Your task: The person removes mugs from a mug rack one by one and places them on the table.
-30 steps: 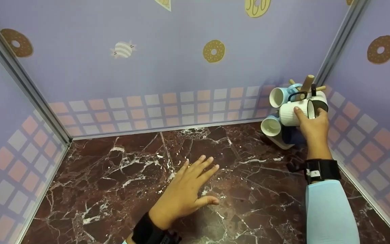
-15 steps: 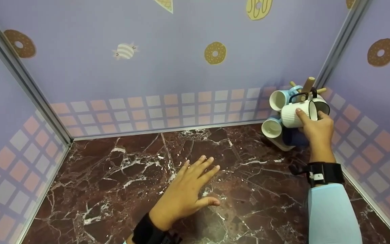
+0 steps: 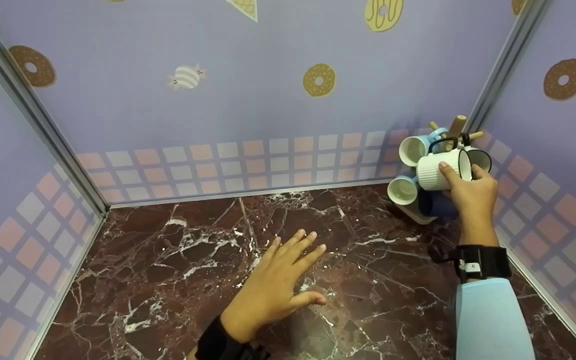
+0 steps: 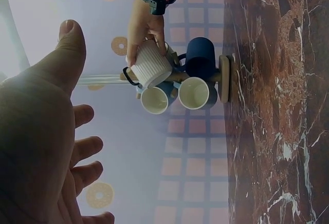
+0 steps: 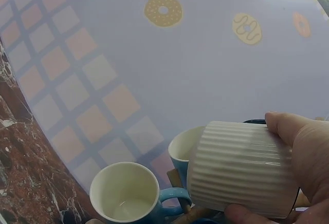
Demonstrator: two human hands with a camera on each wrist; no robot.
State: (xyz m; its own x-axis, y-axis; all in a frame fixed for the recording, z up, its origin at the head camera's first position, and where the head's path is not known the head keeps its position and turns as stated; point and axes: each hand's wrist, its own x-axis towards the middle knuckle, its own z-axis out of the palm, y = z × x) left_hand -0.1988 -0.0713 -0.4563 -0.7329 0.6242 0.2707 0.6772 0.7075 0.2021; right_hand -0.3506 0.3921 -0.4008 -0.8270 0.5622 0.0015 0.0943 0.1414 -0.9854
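Note:
My right hand [image 3: 475,197] grips a white ribbed mug [image 3: 433,172] with a black rim and handle, thumb on its side. The mug lies sideways, handle up, against a wooden mug tree [image 3: 459,124]; whether the handle is on a peg cannot be told. Behind it is another white mug [image 3: 482,161] with a dark rim, partly hidden. Two light blue mugs [image 3: 414,150] hang to the left, one above the other, and a dark blue mug [image 4: 199,57] hangs low. My left hand [image 3: 270,287] is spread, fingers straight, over the tabletop, holding nothing.
The dark red marble-patterned tabletop [image 3: 168,260] runs up to purple walls [image 3: 248,110] on three sides. The mug tree's base [image 4: 224,78] stands in the back right corner. Wooden pegs [image 3: 475,135] stick out from its post.
The head view has tilted slightly. My right hand has shifted a little right and nearer with the white mug, and more of the rear white mug's opening shows. The left hand has stayed still.

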